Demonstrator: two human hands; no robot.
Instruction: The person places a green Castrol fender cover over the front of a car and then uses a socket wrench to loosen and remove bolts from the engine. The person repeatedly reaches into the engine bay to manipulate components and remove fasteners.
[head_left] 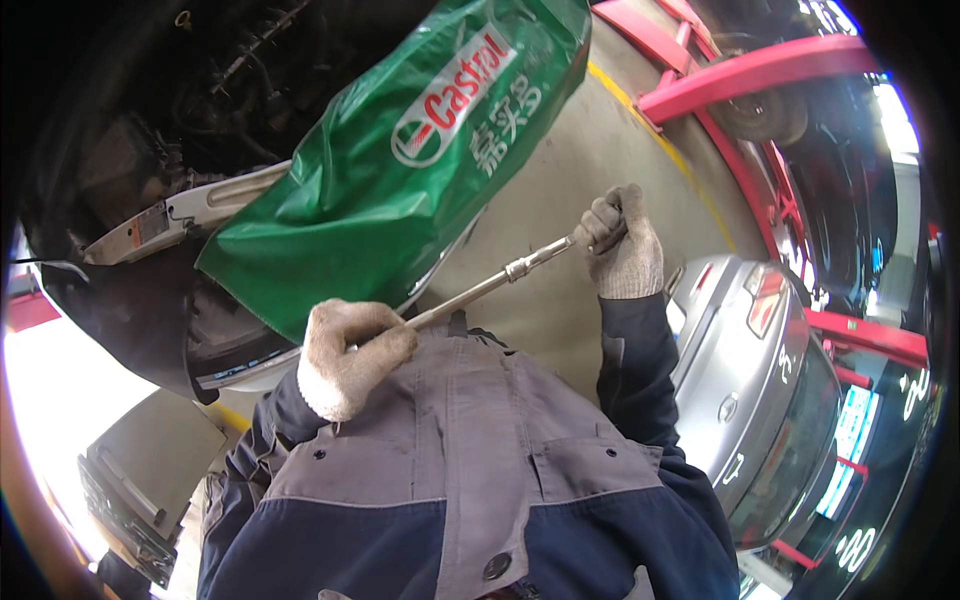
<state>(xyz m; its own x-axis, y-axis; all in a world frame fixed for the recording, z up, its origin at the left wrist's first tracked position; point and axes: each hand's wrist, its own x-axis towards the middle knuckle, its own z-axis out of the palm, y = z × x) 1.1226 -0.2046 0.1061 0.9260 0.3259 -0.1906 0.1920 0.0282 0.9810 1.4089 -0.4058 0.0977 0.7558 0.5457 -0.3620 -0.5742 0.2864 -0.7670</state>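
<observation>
A long metal socket extension bar (475, 292) with a collar partway along it slants across in front of my chest. My left hand (352, 352), in a soiled whitish knit glove, is closed around its lower left end. At the upper right end, my right hand (620, 245), gloved the same way, has its fingers curled in on the bar's tip. Both ends are hidden inside the gloves, so I cannot see what is fitted there. Just beyond the bar lies a green plastic fender cover (370, 180) with white and red print, draped over the car's front edge.
An open engine bay (200, 95) is at the upper left, with a pale crossbar (185, 212) along its edge. Red lift arms (760, 75) stand at the upper right. A silver car (735, 400) is at my right, and a grey cabinet (150, 460) at the lower left.
</observation>
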